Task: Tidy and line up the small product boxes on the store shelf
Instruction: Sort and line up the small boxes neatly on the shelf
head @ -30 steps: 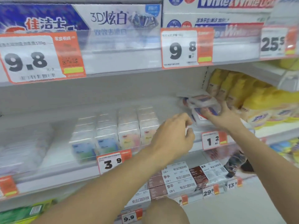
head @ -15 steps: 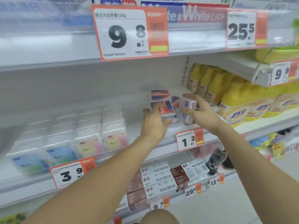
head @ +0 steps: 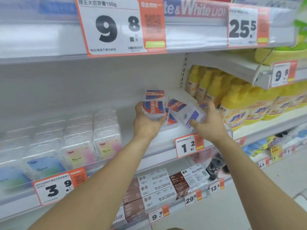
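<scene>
Small clear boxes with red and blue labels sit in a loose pile at the right end of the middle shelf [head: 167, 143]. My left hand [head: 146, 125] grips one of these boxes [head: 153, 109] from below, label facing me. Directly behind it another box [head: 154, 95] stands upright. My right hand [head: 210, 123] holds a tilted box [head: 193, 116] with a purple label side. Between the hands a further box [head: 176, 105] leans at an angle.
Rows of clear pastel-labelled boxes [head: 106, 143] fill the shelf's left part. Yellow bottles [head: 235, 103] stand on the neighbouring shelf to the right. Price tags 3.9 [head: 56, 188] and 1.2 [head: 188, 146] hang on the shelf edge. Toothpaste cartons [head: 152, 191] lie on the shelf below.
Both hands closed around boxes in the right-hand pile, the left gripping one from below, the right tilting another. The view has moved nearer to the shelf.
</scene>
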